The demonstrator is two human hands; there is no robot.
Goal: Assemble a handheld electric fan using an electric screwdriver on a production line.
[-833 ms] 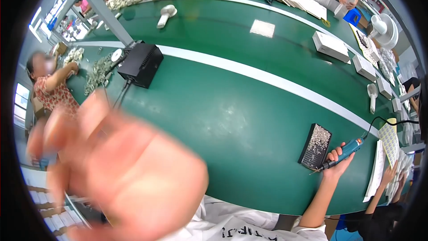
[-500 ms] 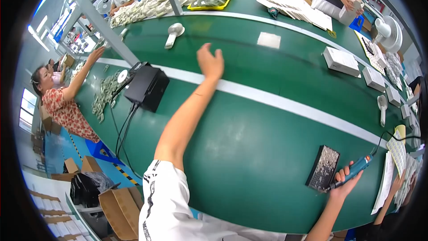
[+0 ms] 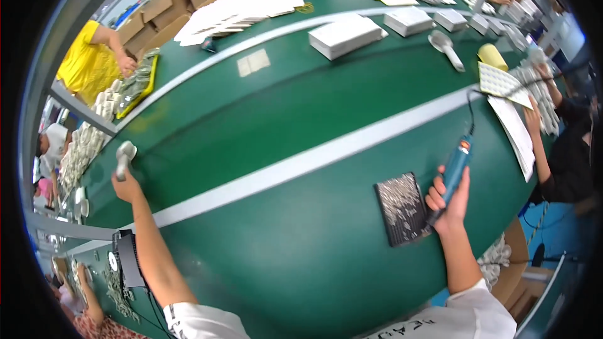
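Observation:
My left hand (image 3: 128,188) is stretched out to the far left, its fingers closed on the handle end of a white handheld device with a round head (image 3: 127,150). The fingertips are partly hidden. In my right hand (image 3: 453,199) I hold a teal electric screwdriver (image 3: 456,168), its black tip pointing down beside a black screw tray (image 3: 392,233). Many small silvery screws (image 3: 399,199) fill most of the tray. A dark cord runs from the screwdriver's upper end toward the right.
A white strip (image 3: 326,154) crosses the green table (image 3: 282,263). Several white boxes (image 3: 347,36) line the far side near another white device (image 3: 446,49). A dark box with cables (image 3: 130,260) stands at left. Co-workers surround the table; a person's hand (image 3: 532,119) touches sheets at right.
The view has turned right. My left hand has reached the white device and closed on its handle. My right hand still holds the screwdriver beside the screw tray.

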